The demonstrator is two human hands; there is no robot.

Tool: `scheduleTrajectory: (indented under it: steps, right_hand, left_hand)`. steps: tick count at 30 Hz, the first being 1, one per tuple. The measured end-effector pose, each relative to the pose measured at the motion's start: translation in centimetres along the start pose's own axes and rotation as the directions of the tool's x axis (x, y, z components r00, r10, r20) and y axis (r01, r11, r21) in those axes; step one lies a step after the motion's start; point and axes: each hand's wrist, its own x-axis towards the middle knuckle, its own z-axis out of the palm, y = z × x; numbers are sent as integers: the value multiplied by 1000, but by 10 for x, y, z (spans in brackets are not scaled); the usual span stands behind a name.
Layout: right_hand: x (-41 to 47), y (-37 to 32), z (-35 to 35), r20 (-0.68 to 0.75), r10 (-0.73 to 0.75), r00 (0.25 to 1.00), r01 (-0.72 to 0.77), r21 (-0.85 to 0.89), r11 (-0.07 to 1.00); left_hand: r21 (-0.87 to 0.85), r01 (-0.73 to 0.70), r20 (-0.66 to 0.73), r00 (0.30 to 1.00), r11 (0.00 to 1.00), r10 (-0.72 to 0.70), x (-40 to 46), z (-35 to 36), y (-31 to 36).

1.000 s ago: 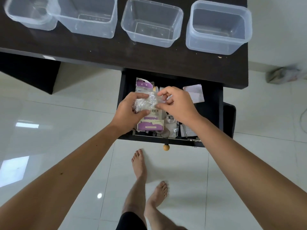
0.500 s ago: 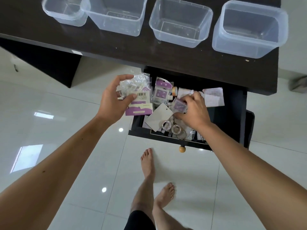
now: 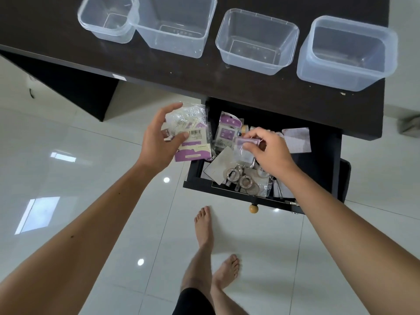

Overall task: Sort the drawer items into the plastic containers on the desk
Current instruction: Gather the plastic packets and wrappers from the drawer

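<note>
Left hand [image 3: 159,142] grips crinkly clear packets with purple cards [image 3: 189,135]; right hand [image 3: 269,151] pinches a small purple-topped sachet [image 3: 246,145] over the black drawer [image 3: 318,160]. Dark bench [image 3: 227,87], glossy white tiles [image 3: 68,155].

Four containers [image 3: 256,42] stand in a row on the desk [image 3: 250,92], behind the open drawer [image 3: 318,160]; its packets [image 3: 228,133] lie under the right hand [image 3: 270,153], just right of the left hand's [image 3: 156,142] bundle [image 3: 193,133]

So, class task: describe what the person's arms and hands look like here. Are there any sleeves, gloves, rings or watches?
Both arms are bare from hand to the frame edge: no sleeves in view. The left hand and right hand wear no gloves, and no rings, watch or bracelets show. The left forearm carries a few small dark moles.
</note>
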Motion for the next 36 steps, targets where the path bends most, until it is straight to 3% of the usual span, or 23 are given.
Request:
scheduleTrajectory:
  steps: [3,6,10,19,27,31,36]
  right_hand:
    - [3,-5,18,178,86,980,-77,-61,995]
    - [3,-5,34,207,193,959,-150,-206,967]
    - [-1,-6,44,142,196,970,-158,-242,957]
    - [24,-18,25,88,251,964,-260,127,957]
    - [53,-27,41,-50,355,933,-357,-30,934]
    - [57,-22,45,-125,310,942,-323,-104,941]
    - [55,-16,46,-108,238,965,-250,-127,960]
  left_hand:
    - [20,-15,-10,1000,1000,15,0,-5,1]
    - [65,-30,-7,1000,997,30,1,-9,-2]
    - [54,39,20,999,998,-40,4,-18,-11]
    - [53,79,5,997,995,-79,6,-23,-20]
    - [75,101,7,995,992,-102,8,-19,-24]
    - [103,97,3,995,990,-97,11,-21,-27]
    - [92,101,5,995,991,-102,10,-20,-25]
